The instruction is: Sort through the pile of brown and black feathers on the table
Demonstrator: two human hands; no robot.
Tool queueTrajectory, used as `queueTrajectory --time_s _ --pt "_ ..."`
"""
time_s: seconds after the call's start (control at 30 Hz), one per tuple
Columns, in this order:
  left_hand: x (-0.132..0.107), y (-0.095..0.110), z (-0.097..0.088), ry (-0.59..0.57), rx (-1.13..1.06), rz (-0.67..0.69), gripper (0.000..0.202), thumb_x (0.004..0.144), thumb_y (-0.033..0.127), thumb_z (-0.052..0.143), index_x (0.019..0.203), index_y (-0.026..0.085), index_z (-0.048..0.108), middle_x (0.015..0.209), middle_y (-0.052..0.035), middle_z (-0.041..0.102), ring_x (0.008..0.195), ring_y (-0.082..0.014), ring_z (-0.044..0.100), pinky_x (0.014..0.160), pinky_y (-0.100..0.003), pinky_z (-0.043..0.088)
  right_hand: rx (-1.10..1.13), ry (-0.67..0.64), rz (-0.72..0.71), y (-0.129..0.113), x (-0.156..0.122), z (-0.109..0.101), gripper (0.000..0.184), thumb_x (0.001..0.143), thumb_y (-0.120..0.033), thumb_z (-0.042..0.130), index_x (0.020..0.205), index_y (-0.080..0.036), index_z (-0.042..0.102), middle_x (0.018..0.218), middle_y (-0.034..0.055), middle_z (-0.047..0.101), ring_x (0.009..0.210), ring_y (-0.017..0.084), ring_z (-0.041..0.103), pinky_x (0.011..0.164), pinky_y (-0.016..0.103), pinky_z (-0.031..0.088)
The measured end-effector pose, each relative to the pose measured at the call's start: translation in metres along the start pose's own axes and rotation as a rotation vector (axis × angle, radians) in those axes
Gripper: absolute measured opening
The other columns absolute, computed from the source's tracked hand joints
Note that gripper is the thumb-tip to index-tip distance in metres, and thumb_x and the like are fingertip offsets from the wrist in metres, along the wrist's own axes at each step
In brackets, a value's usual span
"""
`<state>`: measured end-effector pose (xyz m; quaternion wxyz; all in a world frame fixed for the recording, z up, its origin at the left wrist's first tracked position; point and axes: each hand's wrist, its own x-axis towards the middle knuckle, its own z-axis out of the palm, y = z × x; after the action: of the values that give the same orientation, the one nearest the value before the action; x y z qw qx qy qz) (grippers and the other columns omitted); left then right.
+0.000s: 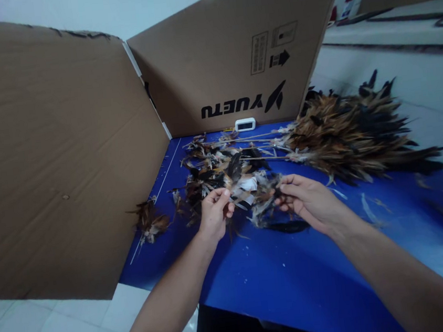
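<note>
Over the blue table, my left hand (215, 214) is closed in a pinch with thumb against forefinger. A dark feather (236, 167) stands up just beyond its fingertips, its lower end blurred among pale fluff. To the right, my right hand (302, 200) is also pinched, its fingertips closed at a tuft of grey-brown feathers (266, 195). Between and behind both hands lies a loose pile of brown, black and white feathers (202, 176). A small white piece (249, 184) shows in it. One long black feather (287, 226) lies flat below my right hand.
Several feather dusters (344, 132) with thin sticks (260, 135) lie at the right. A small feather clump (152, 223) rests at the table's left edge. Cardboard panels (57, 151) stand left and behind. A small white digital device (245, 125) sits at the back of the blue table (274, 287).
</note>
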<state>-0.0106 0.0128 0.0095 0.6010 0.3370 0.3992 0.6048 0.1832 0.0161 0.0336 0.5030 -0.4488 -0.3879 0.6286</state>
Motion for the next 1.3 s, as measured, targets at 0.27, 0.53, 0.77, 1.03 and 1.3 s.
queueTrajectory --time_s 0.27,0.53,0.77,1.03,1.3 --pt "-0.010 -0.007 0.007 -0.151 0.066 -0.123 0.035 0.061 0.038 0.075 0.075 0.014 0.054 0.051 0.0054 0.050 0.042 -0.0063 0.051 0.035 -0.014 0.030 -0.142 -0.059 0.025 0.023 -0.001 0.005 0.032 0.062 -0.030 0.072 0.085 -0.019 0.053 0.058 -0.0037 0.059 0.046 0.009 0.052 0.043 0.022 0.042" --pt "-0.012 -0.006 0.008 -0.226 0.068 -0.146 0.033 0.063 0.038 0.075 0.075 0.014 0.055 0.055 0.0036 0.054 0.046 -0.0089 0.057 0.036 -0.014 0.036 -0.204 0.028 -0.037 0.030 0.005 0.007 0.029 0.058 -0.029 0.072 0.079 -0.019 0.054 0.051 -0.0058 0.055 0.039 0.010 0.051 0.035 0.021 0.039" --pt "-0.018 -0.010 0.011 -0.317 0.065 -0.165 0.031 0.061 0.037 0.076 0.073 0.014 0.059 0.061 -0.0003 0.061 0.052 -0.0114 0.061 0.044 -0.019 0.045 -0.317 -0.092 -0.043 0.032 -0.006 0.024 0.018 0.061 -0.032 0.070 0.063 -0.019 0.057 0.049 -0.0028 0.057 0.038 0.009 0.048 0.032 0.020 0.036" --pt "-0.012 -0.007 0.008 -0.220 -0.054 -0.141 0.025 0.063 0.028 0.077 0.072 0.012 0.060 0.061 -0.0029 0.065 0.053 -0.0078 0.060 0.056 -0.018 0.049 -0.326 0.012 -0.080 0.029 -0.002 0.015 0.026 0.063 -0.034 0.070 0.079 -0.018 0.057 0.049 -0.0047 0.056 0.039 0.011 0.050 0.035 0.022 0.040" --pt "-0.005 0.000 0.005 -0.052 -0.370 -0.100 0.019 0.063 0.014 0.075 0.071 0.015 0.059 0.070 -0.0017 0.065 0.062 -0.0065 0.061 0.058 -0.014 0.050 -0.626 0.155 -0.317 0.034 0.009 -0.014 0.021 0.068 -0.032 0.062 0.085 -0.020 0.064 0.072 0.0035 0.064 0.065 0.018 0.059 0.057 0.031 0.047"
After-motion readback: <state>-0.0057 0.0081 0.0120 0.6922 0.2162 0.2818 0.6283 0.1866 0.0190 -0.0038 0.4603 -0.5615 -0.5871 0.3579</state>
